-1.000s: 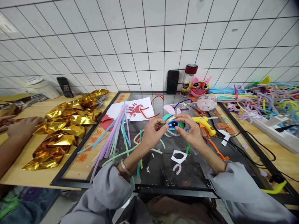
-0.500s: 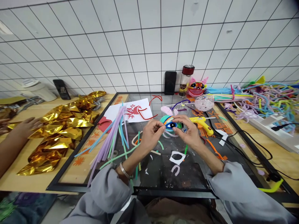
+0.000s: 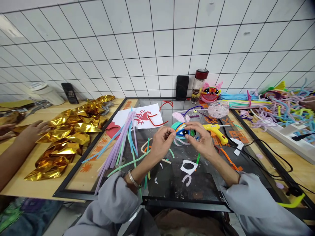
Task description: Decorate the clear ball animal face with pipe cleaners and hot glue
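Between my hands is a blue eye piece (image 3: 182, 132) with a black centre, against a rounded form of coloured pipe cleaners (image 3: 177, 126). My left hand (image 3: 162, 142) pinches its left edge with thumb and fingertips. On the other side my right hand (image 3: 201, 137) grips it, thumb below and fingers above. My fingers hide part of the piece. Just right of them lies a yellow glue gun (image 3: 216, 132). Below sits a white paper cutout (image 3: 189, 167) with an oval hole, beside a curled pale pipe cleaner (image 3: 187, 180).
Lilac pipe cleaners (image 3: 120, 141) lie left, over white paper with a red print (image 3: 154, 113). Gold foil (image 3: 61, 144) is under a co-worker's hand (image 3: 36, 131). Behind stand a phone (image 3: 182, 88), a jar (image 3: 199, 87) and a pink cat-like mask (image 3: 211, 93). Black cables (image 3: 268, 157) and a power strip (image 3: 290, 141) are right.
The view has turned slightly left, so everything sits a little further right. My hands keep nearly the same hold on the eye piece. Another person's hand has appeared at the right edge.
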### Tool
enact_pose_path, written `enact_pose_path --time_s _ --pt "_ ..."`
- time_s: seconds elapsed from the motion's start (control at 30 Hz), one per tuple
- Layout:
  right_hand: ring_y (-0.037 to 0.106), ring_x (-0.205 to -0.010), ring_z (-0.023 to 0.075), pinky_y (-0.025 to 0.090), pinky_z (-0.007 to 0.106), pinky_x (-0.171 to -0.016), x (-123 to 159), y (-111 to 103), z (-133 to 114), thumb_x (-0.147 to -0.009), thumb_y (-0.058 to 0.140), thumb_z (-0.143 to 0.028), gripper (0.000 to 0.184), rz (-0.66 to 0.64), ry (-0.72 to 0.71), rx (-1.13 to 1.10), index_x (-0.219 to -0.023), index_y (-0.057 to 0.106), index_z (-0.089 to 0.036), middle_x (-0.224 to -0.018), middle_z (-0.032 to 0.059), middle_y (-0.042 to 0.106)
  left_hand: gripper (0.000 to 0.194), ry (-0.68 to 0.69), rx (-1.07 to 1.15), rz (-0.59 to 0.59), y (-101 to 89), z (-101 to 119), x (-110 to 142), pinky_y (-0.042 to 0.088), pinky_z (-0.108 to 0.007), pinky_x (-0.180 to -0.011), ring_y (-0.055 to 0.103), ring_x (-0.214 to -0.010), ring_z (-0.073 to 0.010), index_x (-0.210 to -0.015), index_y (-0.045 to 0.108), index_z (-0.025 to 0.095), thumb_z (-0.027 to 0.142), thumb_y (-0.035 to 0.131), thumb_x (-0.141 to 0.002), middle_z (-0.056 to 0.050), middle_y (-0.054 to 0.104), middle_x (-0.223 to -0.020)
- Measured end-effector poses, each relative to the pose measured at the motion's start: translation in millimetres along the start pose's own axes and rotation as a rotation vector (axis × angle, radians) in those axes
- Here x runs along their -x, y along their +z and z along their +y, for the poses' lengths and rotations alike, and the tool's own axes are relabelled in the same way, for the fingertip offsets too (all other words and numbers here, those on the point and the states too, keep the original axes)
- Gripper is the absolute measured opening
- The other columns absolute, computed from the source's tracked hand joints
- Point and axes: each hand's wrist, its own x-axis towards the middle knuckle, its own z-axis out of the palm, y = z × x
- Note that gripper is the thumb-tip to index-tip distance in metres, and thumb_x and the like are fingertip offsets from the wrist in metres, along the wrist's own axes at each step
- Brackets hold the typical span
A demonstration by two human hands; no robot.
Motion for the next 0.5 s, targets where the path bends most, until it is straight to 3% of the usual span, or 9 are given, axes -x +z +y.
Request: enact_pose_path --time_s 0.5 --pt "0.064 -0.108 0.0256 0.049 0.046 -0.097 1.2 0.0 3.8 -0.082 0.070 -0.026 0.022 -0.024 -0.033 -0.020 -0.104 0.069 -0.024 -0.111 0.0089 0.069 0.009 0.050 0.011 0.022 4.1 -0.7 2.5 0.044 -0.024 -0.062 0.054 -0.069 -0.0108 -0.080 0.066 0.017 0.025 0.067 -0.080 -0.003 0.055 -0.089"
